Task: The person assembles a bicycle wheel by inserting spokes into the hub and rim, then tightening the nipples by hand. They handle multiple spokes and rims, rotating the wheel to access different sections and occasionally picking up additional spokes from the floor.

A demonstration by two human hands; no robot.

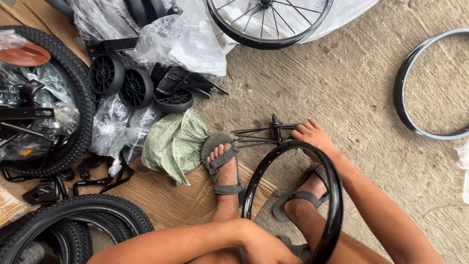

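A black bicycle rim stands tilted between my sandalled feet on the concrete floor. My left hand grips the rim's near edge at the bottom of the view. My right hand lies over the rim's far edge with its fingers curled on it. Just beyond those fingers lies a black hub with a bundle of loose spokes, fanning out to the left. Whether the fingertips touch the hub is unclear.
Brown cardboard under my left foot carries knobbly tyres, plastic-wrapped frame parts and small black plastic wheels. A green woven sack lies by that foot. A spoked wheel sits at the top, a bare rim at the right.
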